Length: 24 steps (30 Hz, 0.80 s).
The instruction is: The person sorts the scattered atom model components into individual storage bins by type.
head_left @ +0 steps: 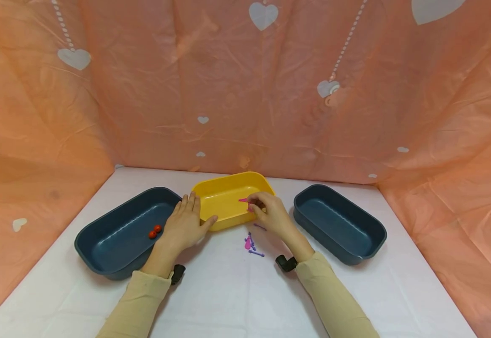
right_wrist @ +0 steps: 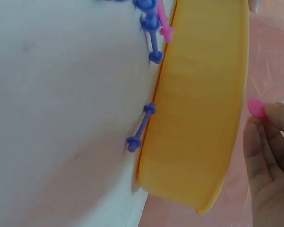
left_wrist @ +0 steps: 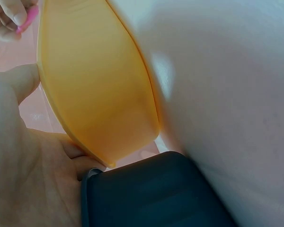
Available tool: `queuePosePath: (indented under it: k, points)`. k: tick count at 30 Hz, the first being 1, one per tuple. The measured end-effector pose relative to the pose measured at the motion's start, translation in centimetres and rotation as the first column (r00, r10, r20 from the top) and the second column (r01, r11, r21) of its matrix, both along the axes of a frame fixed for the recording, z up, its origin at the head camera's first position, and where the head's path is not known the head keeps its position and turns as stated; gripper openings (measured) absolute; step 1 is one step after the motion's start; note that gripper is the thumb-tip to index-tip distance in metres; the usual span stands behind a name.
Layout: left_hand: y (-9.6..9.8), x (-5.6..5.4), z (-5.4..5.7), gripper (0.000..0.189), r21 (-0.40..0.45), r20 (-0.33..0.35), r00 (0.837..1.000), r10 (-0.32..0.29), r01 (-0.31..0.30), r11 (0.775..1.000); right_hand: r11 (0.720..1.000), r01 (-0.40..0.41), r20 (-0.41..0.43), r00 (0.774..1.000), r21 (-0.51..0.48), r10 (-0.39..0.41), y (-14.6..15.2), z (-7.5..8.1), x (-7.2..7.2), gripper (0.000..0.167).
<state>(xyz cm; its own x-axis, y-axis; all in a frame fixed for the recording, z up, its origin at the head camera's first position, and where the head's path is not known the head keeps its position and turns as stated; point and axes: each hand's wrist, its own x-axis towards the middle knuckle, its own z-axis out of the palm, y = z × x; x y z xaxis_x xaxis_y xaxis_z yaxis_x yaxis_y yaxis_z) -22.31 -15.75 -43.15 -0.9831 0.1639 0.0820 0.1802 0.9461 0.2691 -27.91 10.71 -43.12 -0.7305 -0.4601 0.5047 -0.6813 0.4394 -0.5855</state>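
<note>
My left hand (head_left: 185,224) lies with straight fingers at the left end of the yellow bin (head_left: 224,222), its thumb against the near rim. Over that bin's near right side, my right hand (head_left: 266,212) pinches a small pink plastic piece (head_left: 243,200) between thumb and fingertips. Part of the piece is hidden by the fingers; a rounded pink end (right_wrist: 256,108) shows in the right wrist view. On the table just in front of the bin lie several small purple rods (head_left: 256,253) with knobbed ends and another pink piece (head_left: 247,243).
A dark blue bin (head_left: 97,270) stands at the left, partly behind my left hand and forearm, with two red balls (head_left: 152,234) inside. Another dark blue bin (head_left: 326,237) stands at the right. An orange cloth with hearts (head_left: 237,84) hangs behind the white table (head_left: 228,300).
</note>
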Motion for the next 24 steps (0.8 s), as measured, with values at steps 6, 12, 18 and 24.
queuePosePath:
  k: [6, 12, 18, 24]
  points:
    - [0.0, 0.0, 0.0, 0.093, 0.002, 0.002, 1.000, 0.001, -0.001, 1.000, 0.997, 0.075, 0.009, 0.997, 0.020, -0.075, -0.6, 0.2, -1.3, 0.019]
    - [0.0, 0.1, -0.1, 0.093, 0.005, 0.000, 1.000, 0.001, -0.001, 1.000, 0.992, 0.118, 0.043, 0.992, 0.053, -0.121, -1.0, 0.4, -2.1, 0.021]
    - [0.1, 0.1, 0.0, 0.093, 0.007, 0.005, 1.000, 0.002, -0.002, 1.000, 0.985, 0.143, 0.057, 0.987, 0.094, -0.149, -1.1, 0.4, -2.6, 0.025]
    - [0.0, 0.1, 0.1, 0.092, 0.004, -0.003, 1.000, 0.000, 0.000, 1.000, 0.984, 0.152, 0.067, 0.985, 0.093, -0.159, -0.6, 0.3, -2.3, 0.023]
